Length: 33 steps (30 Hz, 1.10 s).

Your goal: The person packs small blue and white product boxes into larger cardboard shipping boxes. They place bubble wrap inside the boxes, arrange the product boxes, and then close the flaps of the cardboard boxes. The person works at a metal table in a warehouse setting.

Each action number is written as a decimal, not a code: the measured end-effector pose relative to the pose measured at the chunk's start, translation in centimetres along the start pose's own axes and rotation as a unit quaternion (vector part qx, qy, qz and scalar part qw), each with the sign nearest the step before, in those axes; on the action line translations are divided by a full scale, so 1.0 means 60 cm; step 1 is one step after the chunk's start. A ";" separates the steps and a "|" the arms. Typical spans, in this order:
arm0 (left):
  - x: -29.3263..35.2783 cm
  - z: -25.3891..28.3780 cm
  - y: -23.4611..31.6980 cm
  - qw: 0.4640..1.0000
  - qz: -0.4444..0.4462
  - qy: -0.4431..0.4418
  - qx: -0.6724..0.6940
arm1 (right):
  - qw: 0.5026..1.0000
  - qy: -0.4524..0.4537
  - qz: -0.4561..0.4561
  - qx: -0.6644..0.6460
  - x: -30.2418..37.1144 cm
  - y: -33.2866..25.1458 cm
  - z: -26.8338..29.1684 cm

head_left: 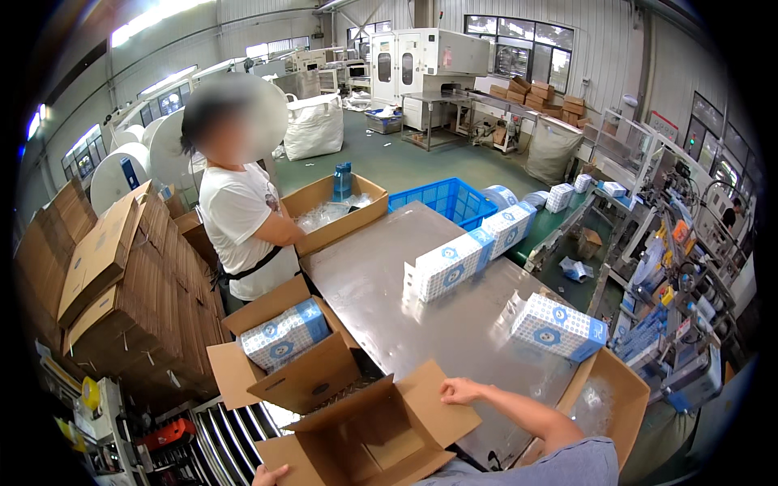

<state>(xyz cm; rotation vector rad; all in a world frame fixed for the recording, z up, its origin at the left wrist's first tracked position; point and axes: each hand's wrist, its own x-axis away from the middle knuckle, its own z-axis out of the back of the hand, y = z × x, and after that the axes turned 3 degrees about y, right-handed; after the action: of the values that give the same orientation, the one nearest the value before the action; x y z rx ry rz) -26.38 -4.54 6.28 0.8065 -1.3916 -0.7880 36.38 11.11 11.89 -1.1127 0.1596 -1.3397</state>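
Observation:
An open cardboard box (369, 433) with nothing inside stands right in front of me, its flaps spread. My left hand (270, 475), partly cut off by the lower edge, grips the box's left flap. Bent fingers of my right hand (459, 391) are closed at the upper edge of the right flap. Beyond this box stands another open box (324, 368) with blue-and-white patterned packs (284, 334) in it. On the metal table (365, 283) lie a row of similar packs (454, 263) and a separate wrapped pack (559, 326) nearer my right arm.
Across the table a person in a white shirt (239, 211) stands by a carton (340, 217) holding clear plastic. Flattened cartons (138, 300) are stacked at left. A blue crate (446, 198) adjoins the table; a conveyor machine (664, 259) runs along the right. Rollers (231, 441) lie lower left.

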 end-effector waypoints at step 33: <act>-0.244 -0.712 0.644 0.636 -0.557 -0.070 -0.530 | 0.869 0.173 -0.023 0.463 -0.368 0.022 0.562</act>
<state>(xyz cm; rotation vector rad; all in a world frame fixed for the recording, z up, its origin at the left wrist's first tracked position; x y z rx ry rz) 16.00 28.96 31.06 0.5337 -0.1344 -2.3634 53.04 47.35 17.58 -0.0588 -0.2429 -1.3989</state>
